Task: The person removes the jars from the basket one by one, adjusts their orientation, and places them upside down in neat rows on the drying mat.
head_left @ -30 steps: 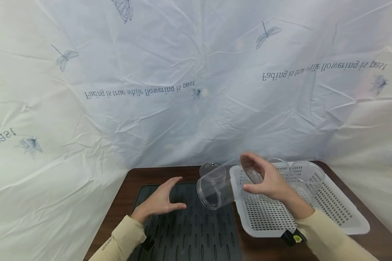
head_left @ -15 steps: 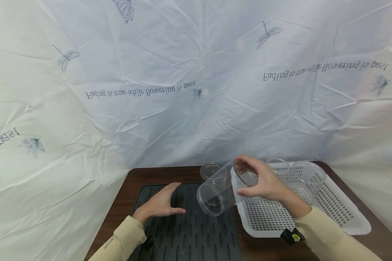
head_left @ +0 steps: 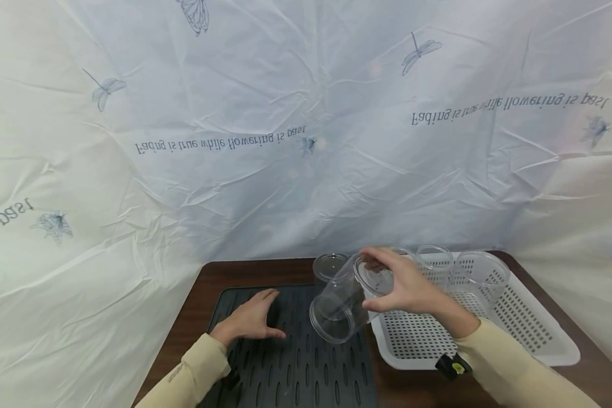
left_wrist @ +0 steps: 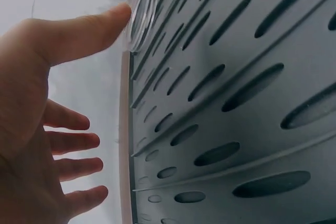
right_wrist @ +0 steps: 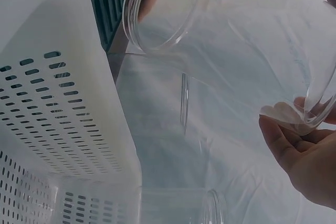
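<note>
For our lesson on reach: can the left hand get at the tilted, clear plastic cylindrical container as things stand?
Likely yes: the left hand holds nothing; only open space above the dark grey slotted mat appears between it and the container in the right hand.

Bare hands (head_left: 252, 318), pale cream-yellow cloth sleeves (head_left: 200, 360) — small dark lettering (head_left: 175, 372) on the left — and black wrist-worn devices (head_left: 445, 366), the right one bearing a yellow-green spot (head_left: 458, 368)

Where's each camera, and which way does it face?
Head: worn there, facing forward and down at mat and basket; left hand, right hand, sleeves show.
Left wrist: worn there, facing along mat; left hand shows.
Right wrist: worn there, facing held jar and basket; both hands partly show.
Head and right wrist share jar, basket.
</note>
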The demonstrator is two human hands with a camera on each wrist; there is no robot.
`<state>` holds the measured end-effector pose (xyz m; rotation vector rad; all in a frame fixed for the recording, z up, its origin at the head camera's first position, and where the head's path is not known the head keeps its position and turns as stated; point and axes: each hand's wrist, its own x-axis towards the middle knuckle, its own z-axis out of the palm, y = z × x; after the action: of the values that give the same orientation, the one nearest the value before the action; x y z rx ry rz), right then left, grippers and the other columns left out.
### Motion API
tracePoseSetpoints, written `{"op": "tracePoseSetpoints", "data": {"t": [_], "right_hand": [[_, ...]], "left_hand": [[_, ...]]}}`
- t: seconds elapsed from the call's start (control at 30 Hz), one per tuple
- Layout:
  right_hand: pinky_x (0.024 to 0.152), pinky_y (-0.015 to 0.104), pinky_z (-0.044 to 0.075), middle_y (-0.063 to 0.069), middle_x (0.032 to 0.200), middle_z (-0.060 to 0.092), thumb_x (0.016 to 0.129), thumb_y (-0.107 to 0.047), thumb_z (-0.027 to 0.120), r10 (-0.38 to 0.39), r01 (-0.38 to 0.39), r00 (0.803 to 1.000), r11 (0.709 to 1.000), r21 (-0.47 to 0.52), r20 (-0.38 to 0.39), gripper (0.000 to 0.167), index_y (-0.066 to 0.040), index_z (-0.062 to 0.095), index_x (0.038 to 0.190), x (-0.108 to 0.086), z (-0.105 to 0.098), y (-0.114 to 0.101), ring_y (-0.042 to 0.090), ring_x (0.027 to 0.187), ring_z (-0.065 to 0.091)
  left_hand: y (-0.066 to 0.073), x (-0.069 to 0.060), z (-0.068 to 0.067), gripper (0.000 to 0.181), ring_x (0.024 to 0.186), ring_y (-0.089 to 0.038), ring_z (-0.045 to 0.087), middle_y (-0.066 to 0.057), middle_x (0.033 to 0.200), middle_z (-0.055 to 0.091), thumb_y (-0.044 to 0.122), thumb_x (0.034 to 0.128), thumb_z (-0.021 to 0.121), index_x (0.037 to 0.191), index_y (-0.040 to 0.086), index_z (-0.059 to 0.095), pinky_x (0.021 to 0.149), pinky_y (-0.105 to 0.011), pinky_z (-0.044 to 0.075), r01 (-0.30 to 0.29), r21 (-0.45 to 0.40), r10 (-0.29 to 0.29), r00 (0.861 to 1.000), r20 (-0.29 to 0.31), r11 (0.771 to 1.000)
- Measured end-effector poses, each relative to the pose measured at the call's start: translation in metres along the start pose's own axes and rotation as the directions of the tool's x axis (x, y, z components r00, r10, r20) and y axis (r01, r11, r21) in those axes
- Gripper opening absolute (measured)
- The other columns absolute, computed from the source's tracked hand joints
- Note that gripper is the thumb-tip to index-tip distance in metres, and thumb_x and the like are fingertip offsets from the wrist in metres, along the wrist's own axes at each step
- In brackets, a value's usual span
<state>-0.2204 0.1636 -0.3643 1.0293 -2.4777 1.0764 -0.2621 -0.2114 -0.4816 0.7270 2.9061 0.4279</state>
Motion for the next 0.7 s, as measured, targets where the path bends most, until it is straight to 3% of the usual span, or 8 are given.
{"op": "tracePoseSetpoints", "data": {"t": [0.2, 0.43, 0.7], "right_hand": [[0.087, 0.042, 0.054, 0.002, 0.122, 0.059, 0.065, -0.047, 0.087, -0.005, 0.006, 1.000, 1.000, -0.026, 0.022, 0.092, -0.010, 0.049, 0.140, 0.002, 0.001, -0.003, 0.021, 0.106, 0.060], [0.087, 0.038, 0.053, 0.003, 0.120, 0.059, 0.065, -0.050, 0.086, -0.012, 0.015, 0.999, 0.997, -0.070, 0.042, 0.093, -0.005, 0.051, 0.138, 0.003, 0.006, -0.005, 0.015, 0.104, 0.058], [0.086, 0.033, 0.052, -0.003, 0.124, 0.055, 0.065, -0.057, 0.083, 0.031, -0.024, 0.997, 0.995, -0.094, 0.071, 0.093, -0.013, 0.050, 0.140, 0.005, 0.013, -0.006, 0.011, 0.104, 0.055]], "left_hand": [[-0.005, 0.000, 0.004, 0.106, 0.141, -0.038, 0.035, -0.020, 0.154, 0.033, 0.059, 0.0716, 0.079, 0.149, 0.001, 0.036, 0.104, -0.056, 0.041, -0.001, 0.049, -0.001, 1.000, 0.027, 0.999], [-0.008, 0.002, 0.011, 0.108, 0.142, -0.041, 0.031, -0.024, 0.154, 0.032, 0.059, 0.0708, 0.080, 0.148, -0.002, 0.036, 0.106, -0.057, 0.039, -0.007, 0.037, 0.004, 0.998, 0.067, 0.999], [-0.015, 0.004, 0.019, 0.108, 0.144, -0.041, 0.028, -0.022, 0.154, 0.033, 0.062, 0.0689, 0.080, 0.147, -0.001, 0.039, 0.104, -0.059, 0.039, 0.060, 0.060, -0.066, 0.991, 0.112, 0.996]]}}
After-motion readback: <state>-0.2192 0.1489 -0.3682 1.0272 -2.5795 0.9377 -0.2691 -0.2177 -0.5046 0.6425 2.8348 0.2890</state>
